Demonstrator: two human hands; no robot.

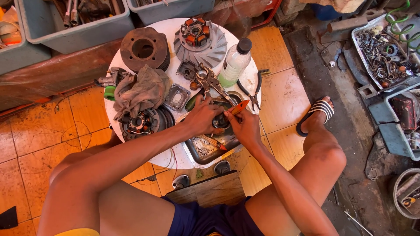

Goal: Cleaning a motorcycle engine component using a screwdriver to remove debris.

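We've got a small dark round part [220, 121] pinned between both hands, over the far edge of a dented metal tray [205, 150] at the near right of the round white worktop [175, 27]. Left hand [202, 116] is closed around the part, fingers wrapped on top, looks like it's there to stop it turning. Right hand [244, 126] is pinched tight on an orange-handled tool [239, 107], handle sticking up and away to the far right, tip aimed down into the part; can't see the tip itself. A second orange-tipped tool [214, 142] lies loose in the tray, which looks grimy, greasy residue on the bottom.

Just beyond the hands: locking pliers [212, 81], bare steel, jaws pointing far-left, and black-handled pliers [250, 89] at the right rim, both within easy reach. Clear plastic bottle [234, 63] with black cap stands upright beside them, pale liquid inside.

Left side: dirty grey rag [142, 89] bunched over a round stator-like plate [142, 122] with copper-toned windings. Far side: rusty finned cylinder [144, 48], cast, brown, bore facing up, and a grey finned fan wheel [201, 39] with orange coils in its centre. A small square grey cover [177, 97] sits mid-worktop.

Off the worktop: grey bins [65, 35] of rods at the far left, tray of small scrap hardware [385, 52] at the far right, orange tiled floor [39, 135], worn and stained. Right foot in a striped sandal [317, 113] out to the right
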